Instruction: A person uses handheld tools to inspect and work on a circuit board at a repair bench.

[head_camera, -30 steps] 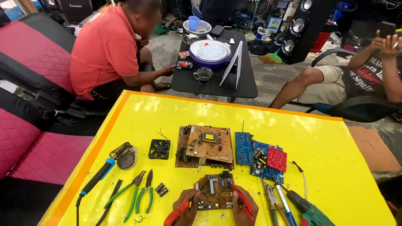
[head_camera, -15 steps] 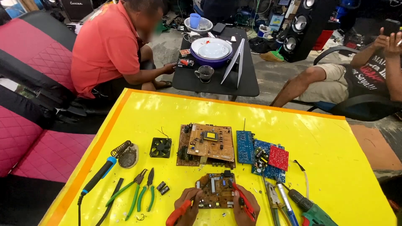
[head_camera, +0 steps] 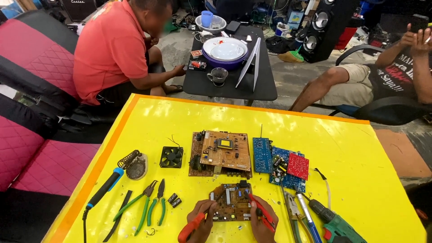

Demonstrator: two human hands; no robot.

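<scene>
- While my hands worked at the near edge of the yellow desk (head_camera: 351,148), little had shifted since a second earlier.
- My left hand (head_camera: 201,220) kept its grip closed on a red-handled tool (head_camera: 191,228).
- My right hand (head_camera: 262,220) stayed closed on red-handled cutters (head_camera: 261,212).
- Between them lay the small circuit board (head_camera: 231,208), flat, both tools touching it.
- Green pliers (head_camera: 146,207) rested untouched to the left.

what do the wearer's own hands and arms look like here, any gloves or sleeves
Both hands are bare, with no gloves. The left hand and the right hand come in from the bottom edge of the head view, and only the hands and wrists are in the picture. No sleeve, watch or ring can be seen on either; the forearms are cut off by the frame, so what is worn higher up cannot be told.
</scene>
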